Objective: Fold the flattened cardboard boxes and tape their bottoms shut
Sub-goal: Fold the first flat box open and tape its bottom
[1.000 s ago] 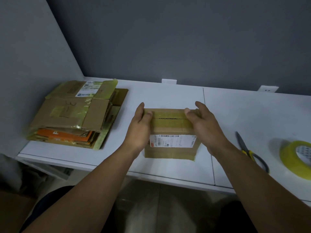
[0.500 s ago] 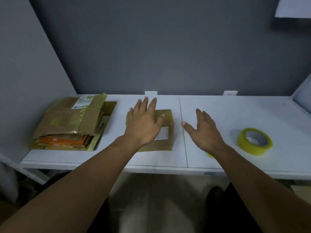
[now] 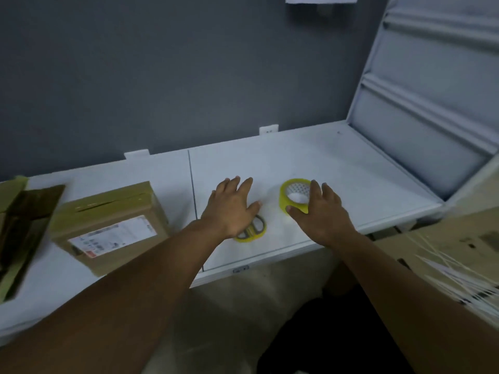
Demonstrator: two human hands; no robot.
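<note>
Scanning L to R: flat cardboard stack at table far-left edge; folded box beside it, label facing you. Your left hand, fingers spread, holds nothing, partly covers scissors. Your right hand, fingers straight, sits at tape roll; contact w/ roll unclear.

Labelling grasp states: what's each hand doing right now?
Left hand: open, above the scissors, holding nothing.
Right hand: open, over the tape roll, no grip yet.
</note>
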